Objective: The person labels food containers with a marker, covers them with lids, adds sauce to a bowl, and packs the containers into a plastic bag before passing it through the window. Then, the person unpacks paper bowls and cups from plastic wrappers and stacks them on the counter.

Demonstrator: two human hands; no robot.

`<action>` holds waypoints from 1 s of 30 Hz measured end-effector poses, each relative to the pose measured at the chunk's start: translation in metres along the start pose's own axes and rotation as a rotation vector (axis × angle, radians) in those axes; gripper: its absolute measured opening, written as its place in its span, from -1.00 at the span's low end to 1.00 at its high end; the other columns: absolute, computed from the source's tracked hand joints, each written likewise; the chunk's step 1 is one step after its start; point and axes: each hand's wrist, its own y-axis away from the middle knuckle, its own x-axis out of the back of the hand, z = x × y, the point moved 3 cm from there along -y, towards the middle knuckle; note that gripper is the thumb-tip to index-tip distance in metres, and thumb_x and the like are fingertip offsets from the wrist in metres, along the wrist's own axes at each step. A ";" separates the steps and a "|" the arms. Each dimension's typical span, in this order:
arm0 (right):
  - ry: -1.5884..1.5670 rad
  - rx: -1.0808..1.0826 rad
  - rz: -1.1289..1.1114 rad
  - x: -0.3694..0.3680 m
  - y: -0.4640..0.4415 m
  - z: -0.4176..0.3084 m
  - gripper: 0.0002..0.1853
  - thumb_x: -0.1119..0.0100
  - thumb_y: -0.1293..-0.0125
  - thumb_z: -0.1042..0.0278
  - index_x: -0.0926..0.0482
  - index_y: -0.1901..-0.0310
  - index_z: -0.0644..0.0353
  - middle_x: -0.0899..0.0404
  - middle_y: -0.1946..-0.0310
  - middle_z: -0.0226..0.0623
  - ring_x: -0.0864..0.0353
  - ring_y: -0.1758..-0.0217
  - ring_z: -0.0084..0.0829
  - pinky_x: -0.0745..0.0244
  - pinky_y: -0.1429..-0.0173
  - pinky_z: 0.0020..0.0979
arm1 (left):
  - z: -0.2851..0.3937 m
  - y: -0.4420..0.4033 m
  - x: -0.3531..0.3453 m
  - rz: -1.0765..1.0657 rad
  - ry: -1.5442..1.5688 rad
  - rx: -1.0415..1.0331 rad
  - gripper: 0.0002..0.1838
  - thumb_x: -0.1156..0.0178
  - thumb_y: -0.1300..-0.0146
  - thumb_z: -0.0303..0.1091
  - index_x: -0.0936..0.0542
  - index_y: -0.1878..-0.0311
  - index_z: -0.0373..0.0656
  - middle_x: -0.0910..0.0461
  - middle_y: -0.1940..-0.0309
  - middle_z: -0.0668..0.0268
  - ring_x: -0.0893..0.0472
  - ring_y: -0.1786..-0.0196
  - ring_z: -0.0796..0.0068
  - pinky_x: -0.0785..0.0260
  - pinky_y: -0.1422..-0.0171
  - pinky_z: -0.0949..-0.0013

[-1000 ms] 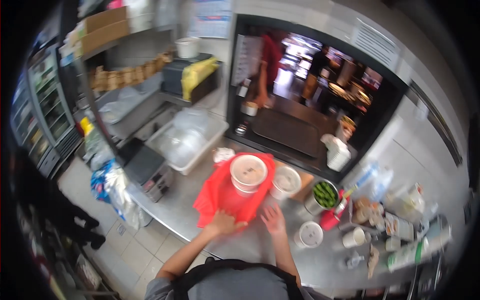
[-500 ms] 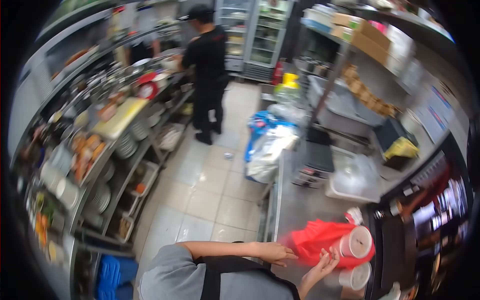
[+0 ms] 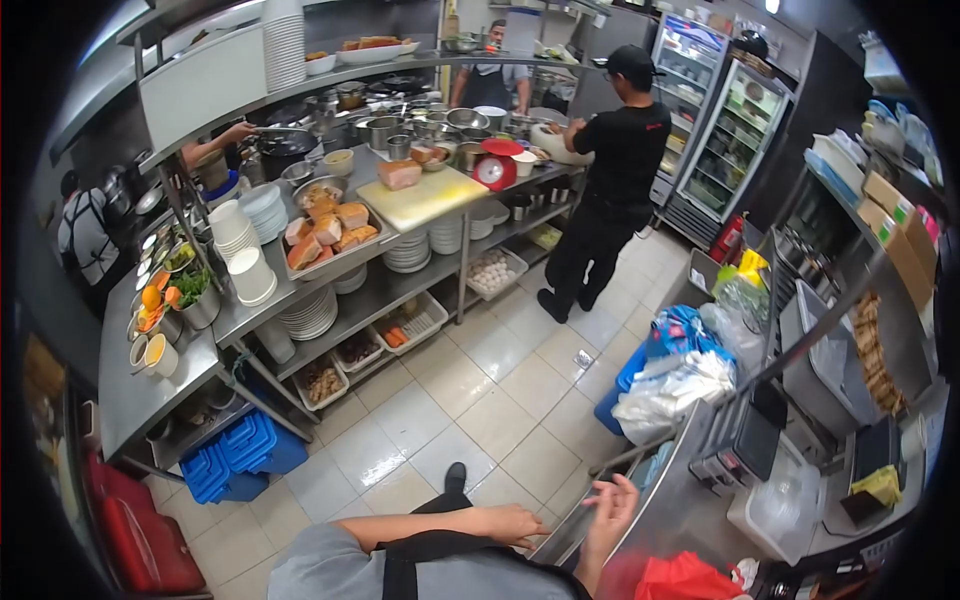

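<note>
My left hand (image 3: pixel 512 525) hangs in front of my body near the edge of the steel counter, fingers loosely stretched and holding nothing. Beside it, my right hand (image 3: pixel 610 512) is raised over the counter edge with its fingers apart and slightly bent, also without anything in it. The nearest thing to the right hand is a red plastic bag (image 3: pixel 690 578) on the steel counter (image 3: pixel 655 520), partly cut off by the bottom of the view. Neither hand touches the bag.
Across the tiled floor (image 3: pixel 400 420), a long prep table carries a tray of meat chunks (image 3: pixel 335 235), a yellow cutting board (image 3: pixel 420 198) and stacked white cups (image 3: pixel 240 250). A person in black (image 3: pixel 620 170) stands there. Blue bins (image 3: pixel 245 455) sit below; plastic bags (image 3: pixel 680 390) flank the counter.
My view has swung left toward the prep table. Both hands have come away from the red bag, which now lies at the bottom edge; the lidded white tubs are out of view.
</note>
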 end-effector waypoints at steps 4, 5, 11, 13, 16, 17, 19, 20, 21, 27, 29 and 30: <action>-0.074 -0.258 -0.487 -0.085 0.001 0.023 -0.81 0.04 -0.33 0.45 -0.42 0.07 0.30 -0.55 0.31 -0.22 -0.50 0.42 -0.59 -0.46 0.35 -0.57 | -0.028 0.030 0.025 0.066 0.090 0.139 -0.50 -0.12 -0.18 -0.11 -0.36 -0.13 -0.15 -0.53 0.18 0.06 -0.55 0.12 0.06 -0.42 0.10 0.11; -0.052 -0.293 -0.600 -0.105 -0.002 0.032 -0.81 0.03 -0.33 0.43 -0.44 0.08 0.29 -0.56 0.31 -0.23 -0.51 0.39 -0.59 -0.46 0.31 -0.56 | -0.041 0.037 0.030 0.042 0.110 0.187 -0.49 -0.12 -0.18 -0.10 -0.36 -0.13 -0.15 -0.53 0.16 0.04 -0.55 0.11 0.07 -0.42 0.08 0.11; 0.080 -0.171 -1.077 -0.247 -0.031 0.042 -0.78 0.00 -0.33 0.33 -0.51 0.11 0.28 -0.59 0.29 -0.26 -0.57 0.19 -0.51 -0.44 0.07 -0.48 | -0.134 0.127 0.084 0.284 0.131 0.390 -0.44 -0.09 -0.20 -0.04 -0.29 -0.19 -0.11 -0.44 0.00 -0.03 -0.49 -0.01 0.08 -0.36 -0.04 0.09; 0.104 -0.115 -1.149 -0.297 -0.047 0.047 -0.77 -0.01 -0.32 0.32 -0.51 0.11 0.29 -0.59 0.28 -0.25 -0.57 0.18 -0.49 -0.44 0.06 -0.47 | -0.162 0.168 0.098 0.233 0.110 0.624 -0.42 -0.08 -0.20 -0.01 -0.28 -0.21 -0.10 -0.43 -0.02 -0.03 -0.48 -0.03 0.06 -0.34 -0.06 0.06; 0.232 0.066 -1.207 -0.364 -0.061 0.041 -0.76 -0.03 -0.30 0.29 -0.50 0.12 0.29 -0.58 0.26 -0.19 -0.59 0.18 -0.38 -0.45 0.08 -0.42 | -0.202 0.236 0.107 0.200 -0.006 0.971 -0.38 -0.06 -0.19 0.05 -0.26 -0.24 -0.07 -0.44 -0.03 0.00 -0.47 -0.05 0.03 -0.33 -0.06 0.02; 0.266 0.139 -1.213 -0.384 -0.064 0.041 -0.75 -0.03 -0.30 0.28 -0.50 0.13 0.28 -0.58 0.26 -0.18 -0.60 0.18 -0.35 -0.45 0.10 -0.41 | -0.206 0.258 0.112 0.198 0.004 1.046 -0.37 -0.05 -0.20 0.08 -0.26 -0.25 -0.07 -0.44 -0.04 0.02 -0.47 -0.06 0.02 -0.34 -0.06 0.04; 0.288 0.207 -1.241 -0.418 -0.063 0.048 -0.75 -0.04 -0.29 0.27 -0.50 0.12 0.27 -0.57 0.26 -0.17 -0.59 0.19 -0.32 -0.45 0.11 -0.39 | -0.220 0.292 0.116 0.217 0.046 1.138 -0.35 -0.03 -0.20 0.12 -0.26 -0.26 -0.06 -0.44 -0.06 0.03 -0.46 -0.07 0.00 -0.35 -0.05 0.04; 0.277 0.204 -1.265 -0.431 -0.059 0.056 -0.75 -0.05 -0.29 0.27 -0.50 0.11 0.26 -0.57 0.26 -0.17 -0.59 0.20 -0.31 -0.45 0.11 -0.39 | -0.228 0.303 0.114 0.240 0.076 1.153 -0.34 -0.02 -0.20 0.13 -0.26 -0.26 -0.07 -0.44 -0.05 0.03 -0.46 -0.06 -0.01 -0.35 -0.05 0.03; 0.269 0.201 -1.287 -0.442 -0.057 0.062 -0.74 -0.06 -0.29 0.26 -0.50 0.11 0.25 -0.57 0.25 -0.17 -0.59 0.20 -0.30 -0.45 0.10 -0.38 | -0.236 0.310 0.114 0.264 0.106 1.165 -0.34 -0.01 -0.19 0.14 -0.26 -0.26 -0.07 -0.44 -0.05 0.03 -0.47 -0.06 -0.03 -0.35 -0.04 0.02; 0.568 0.215 -1.390 -0.471 -0.063 0.128 -0.69 -0.02 -0.28 0.12 -0.50 0.11 0.18 -0.57 0.22 -0.14 -0.59 0.20 -0.23 -0.47 0.12 -0.28 | -0.264 0.293 0.125 0.200 0.079 1.021 -0.33 -0.02 -0.19 0.14 -0.26 -0.24 -0.11 -0.48 0.00 0.03 -0.50 0.00 -0.02 -0.38 -0.01 0.05; 0.776 0.285 -1.336 -0.464 -0.082 0.172 -0.67 0.00 -0.28 0.07 -0.52 0.13 0.15 -0.58 0.22 -0.14 -0.59 0.17 -0.18 -0.48 0.12 -0.23 | -0.268 0.282 0.131 0.235 0.098 0.948 -0.34 -0.02 -0.20 0.13 -0.26 -0.24 -0.12 -0.48 0.03 0.02 -0.50 0.00 0.00 -0.37 -0.02 0.04; 0.859 0.254 -1.306 -0.457 -0.095 0.196 -0.66 0.00 -0.27 0.05 -0.53 0.15 0.15 -0.59 0.24 -0.13 -0.58 0.16 -0.15 -0.47 0.12 -0.20 | -0.271 0.278 0.136 0.240 0.112 0.932 -0.34 -0.01 -0.21 0.12 -0.25 -0.25 -0.12 -0.48 0.03 0.02 -0.50 0.00 -0.01 -0.37 -0.03 0.05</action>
